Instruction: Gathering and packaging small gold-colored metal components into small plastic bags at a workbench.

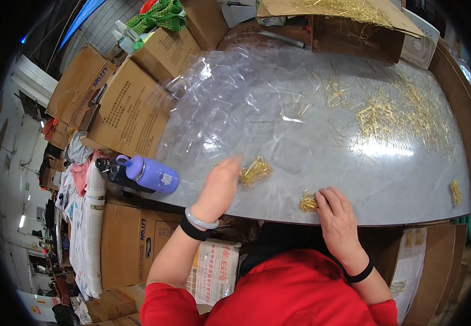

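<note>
My left hand [223, 182], with its fingertips smeared by motion, is over the grey tabletop [300, 146] just left of a loose bundle of thin gold wire pieces [255, 171]. Whether it touches that bundle I cannot tell. Near the front edge, my right hand [336, 214] has its fingers bent down around the right side of a smaller bundle of gold wires [308, 202], whose ends stick out to the left. Its thumb is mostly hidden. Farther back on the right lies a wide scatter of similar gold wires [379, 117].
Clear plastic pieces [214, 103] pile up at the back left. A purple bottle [159, 175] lies by the left edge, near cardboard boxes [129, 111]. A carton [355, 41] with more gold wires stands at the back. Another small wire bundle [455, 192] is at far right.
</note>
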### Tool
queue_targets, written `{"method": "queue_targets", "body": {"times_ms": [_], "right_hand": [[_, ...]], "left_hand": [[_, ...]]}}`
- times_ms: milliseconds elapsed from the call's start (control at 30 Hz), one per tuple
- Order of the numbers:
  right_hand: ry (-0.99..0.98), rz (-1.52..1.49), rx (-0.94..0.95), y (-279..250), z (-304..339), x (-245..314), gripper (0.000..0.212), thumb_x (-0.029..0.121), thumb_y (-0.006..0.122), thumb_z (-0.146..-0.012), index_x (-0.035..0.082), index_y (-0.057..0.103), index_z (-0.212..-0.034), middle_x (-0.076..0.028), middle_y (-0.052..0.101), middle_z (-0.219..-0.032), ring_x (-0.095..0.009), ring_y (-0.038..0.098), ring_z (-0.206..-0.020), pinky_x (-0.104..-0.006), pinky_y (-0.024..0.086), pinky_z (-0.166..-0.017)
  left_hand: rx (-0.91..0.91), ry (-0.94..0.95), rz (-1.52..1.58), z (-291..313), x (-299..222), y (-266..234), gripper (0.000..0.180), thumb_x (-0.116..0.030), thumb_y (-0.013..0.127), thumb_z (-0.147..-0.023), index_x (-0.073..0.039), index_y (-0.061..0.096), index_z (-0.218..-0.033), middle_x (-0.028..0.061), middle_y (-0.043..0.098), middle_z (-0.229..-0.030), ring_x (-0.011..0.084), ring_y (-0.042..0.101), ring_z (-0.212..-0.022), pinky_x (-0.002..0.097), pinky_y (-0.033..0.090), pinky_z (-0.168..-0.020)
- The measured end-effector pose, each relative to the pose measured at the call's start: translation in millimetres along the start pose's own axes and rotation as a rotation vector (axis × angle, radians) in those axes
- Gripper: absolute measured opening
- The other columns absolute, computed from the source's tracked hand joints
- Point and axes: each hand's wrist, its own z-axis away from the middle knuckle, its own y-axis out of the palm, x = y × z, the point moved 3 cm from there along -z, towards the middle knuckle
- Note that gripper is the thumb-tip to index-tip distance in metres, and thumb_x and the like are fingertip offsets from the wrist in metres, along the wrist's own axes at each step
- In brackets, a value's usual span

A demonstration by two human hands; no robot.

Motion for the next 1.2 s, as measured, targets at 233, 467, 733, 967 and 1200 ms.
{"method": "queue_targets", "body": {"times_ms": [233, 467, 733, 967, 1200], "right_hand": [[0.011, 0.022, -0.045, 1.6, -0.2, -1.4, 0.04, 0.001, 0.065, -0.083, -0.002, 0.063, -0.122, -0.013, 0.06, -0.126, -0.032, 0.056, -0.121, -0.0448, 0.046, -0.102], [0.036, 0.057, -0.043, 2.2, -5.8, 2.3, 0.039, 0.003, 0.068, -0.084, 0.0, 0.062, -0.123, -0.012, 0.06, -0.122, -0.03, 0.056, -0.117, -0.044, 0.044, -0.098], [0.094, 0.123, -0.101, 5.2, -1.9, -0.6, 0.04, 0.005, 0.071, -0.084, 0.002, 0.063, -0.123, -0.011, 0.059, -0.124, -0.031, 0.054, -0.118, -0.0437, 0.044, -0.097], [0.114, 0.139, -0.068, 3.3, -10.6, -2.6, 0.038, 0.007, 0.072, -0.084, 0.004, 0.064, -0.122, -0.01, 0.06, -0.121, -0.031, 0.055, -0.111, -0.0437, 0.045, -0.093], [0.081, 0.143, -0.056, 2.3, -11.9, 7.2, 0.038, 0.008, 0.071, -0.084, 0.004, 0.063, -0.121, -0.009, 0.06, -0.117, -0.029, 0.056, -0.109, -0.042, 0.046, -0.092]], "left_hand": [[0.406, -0.657, 0.385, 2.6, -21.0, -0.9, 0.043, -0.006, 0.062, -0.093, 0.002, 0.056, -0.135, 0.0202, 0.068, -0.104, 0.0382, 0.067, -0.091, 0.0414, 0.054, -0.083], [0.03, 0.138, 0.083, -11.8, 6.4, 29.9, 0.026, -0.006, 0.064, -0.093, 0.001, 0.063, -0.118, 0.0164, 0.063, -0.102, 0.0227, 0.065, -0.059, 0.0332, 0.054, -0.059], [0.423, -0.731, 0.889, 34.1, -19.6, 15.4, 0.012, -0.004, 0.064, -0.094, 0.006, 0.058, -0.094, 0.0169, 0.068, -0.101, 0.0205, 0.074, -0.081, 0.0301, 0.06, -0.067], [0.471, -1.075, 1.762, 118.9, -71.2, 29.0, 0.012, 0.002, 0.056, -0.099, -0.003, 0.051, -0.09, 0.0216, 0.068, -0.117, 0.0347, 0.069, -0.112, 0.0412, 0.063, -0.088], [0.564, -1.065, 1.85, 129.3, -91.3, 86.3, 0.009, -0.001, 0.054, -0.103, -0.002, 0.05, -0.095, 0.014, 0.065, -0.114, 0.025, 0.066, -0.113, 0.0425, 0.055, -0.104]]}}
